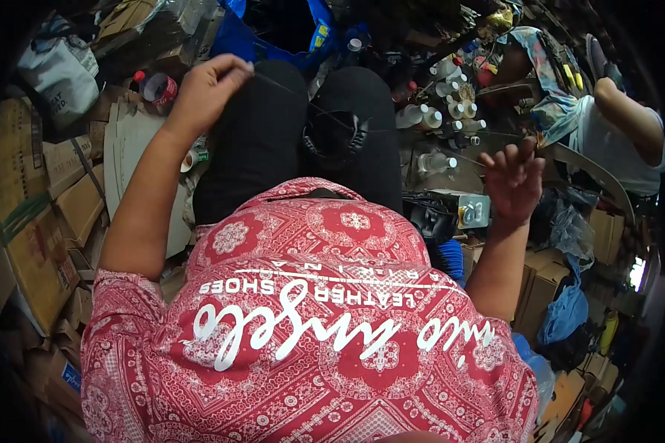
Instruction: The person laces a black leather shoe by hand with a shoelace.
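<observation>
Matt black cloth item (340,136), thin thread (295,96) prob. waxed, rough cardboard boxes (33,244), glossy plastic bottles (432,118).

Between my knees the black shoe piece (338,133) fills my lap, with open air only above it. Stacked brown cardboard boxes (48,207) crowd my left side. On my right, white plastic glue bottles (436,114) and a small grey metal box (469,210) stand close together, and a co-worker's bare arm (628,118) blocks the far right.
</observation>
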`<state>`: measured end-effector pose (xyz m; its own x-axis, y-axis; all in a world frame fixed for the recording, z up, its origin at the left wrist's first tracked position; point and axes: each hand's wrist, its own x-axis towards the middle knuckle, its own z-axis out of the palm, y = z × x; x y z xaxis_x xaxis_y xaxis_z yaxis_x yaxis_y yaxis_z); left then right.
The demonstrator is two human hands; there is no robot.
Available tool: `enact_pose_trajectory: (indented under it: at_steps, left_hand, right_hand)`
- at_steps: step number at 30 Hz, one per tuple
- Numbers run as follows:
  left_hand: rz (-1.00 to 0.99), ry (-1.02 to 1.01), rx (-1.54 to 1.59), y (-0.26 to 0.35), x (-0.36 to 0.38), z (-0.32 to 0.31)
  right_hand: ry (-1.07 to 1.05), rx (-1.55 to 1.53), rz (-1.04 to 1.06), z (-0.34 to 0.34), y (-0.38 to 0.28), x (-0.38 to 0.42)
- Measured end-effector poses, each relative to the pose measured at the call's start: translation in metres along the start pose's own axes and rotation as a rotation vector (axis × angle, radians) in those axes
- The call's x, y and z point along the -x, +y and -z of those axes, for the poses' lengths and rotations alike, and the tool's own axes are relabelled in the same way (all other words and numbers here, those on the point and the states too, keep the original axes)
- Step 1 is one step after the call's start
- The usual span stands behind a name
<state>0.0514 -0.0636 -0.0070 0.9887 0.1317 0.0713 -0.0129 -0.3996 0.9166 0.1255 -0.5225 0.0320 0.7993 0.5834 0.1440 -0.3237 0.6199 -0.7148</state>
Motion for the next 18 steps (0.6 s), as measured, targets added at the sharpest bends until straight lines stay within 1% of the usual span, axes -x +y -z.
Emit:
enact_pose_trajectory:
  at_steps: [2, 3, 4, 5, 6, 8, 9, 10, 11, 12, 13, 15, 16, 17, 18]
  left_hand:
    - [0.146, -0.004, 0.603, 0.008, -0.005, -0.004]
    - [0.145, 0.002, 0.610, 0.023, -0.005, -0.015]
    - [0.192, -0.037, 0.896, 0.043, -0.004, -0.031]
    - [0.238, -0.079, 1.181, 0.053, -0.003, -0.041]
    - [0.238, -0.077, 1.189, 0.049, -0.004, -0.045]
    - [0.193, -0.274, 1.471, 0.037, -0.015, -0.053]
    - [0.290, -0.269, 1.312, 0.036, -0.019, -0.043]
    - [0.369, -0.106, 1.213, 0.037, -0.024, -0.026]
    - [0.349, -0.165, 1.145, 0.028, -0.022, -0.025]
    - [0.310, -0.226, 1.069, 0.025, -0.026, -0.023]
    - [0.300, -0.230, 1.065, 0.024, -0.035, -0.021]
    - [0.178, -0.368, 1.109, 0.024, -0.043, -0.025]
    - [0.187, -0.370, 1.114, 0.037, -0.035, -0.043]
    - [0.308, -0.254, 1.085, 0.062, -0.023, -0.070]
    - [0.412, -0.133, 1.046, 0.076, -0.019, -0.082]
  right_hand:
    - [0.297, 0.554, -0.156, 0.011, 0.002, 0.018]
    - [0.294, 0.975, -0.380, 0.004, -0.002, 0.019]
    - [0.329, 1.116, -0.375, -0.011, 0.017, 0.017]
    - [0.297, 1.217, -0.430, -0.002, 0.030, 0.026]
    - [0.403, 1.312, -0.500, -0.006, 0.045, 0.032]
    - [0.089, 2.020, -0.672, -0.037, 0.049, 0.026]
    - [0.086, 2.023, -0.676, -0.031, 0.046, 0.036]
    - [0.027, 2.038, -0.451, -0.020, 0.042, 0.054]
    - [-0.041, 2.038, -0.226, -0.013, 0.039, 0.068]
    - [-0.050, 2.042, -0.221, -0.011, 0.041, 0.071]
    - [-0.023, 2.063, -0.222, -0.010, 0.045, 0.073]
    - [0.039, 2.095, -0.219, -0.018, 0.056, 0.071]
    - [0.039, 2.094, -0.231, -0.027, 0.064, 0.067]
    - [0.002, 2.076, -0.125, -0.038, 0.072, 0.059]
    - [-0.035, 2.055, 0.000, -0.047, 0.076, 0.047]
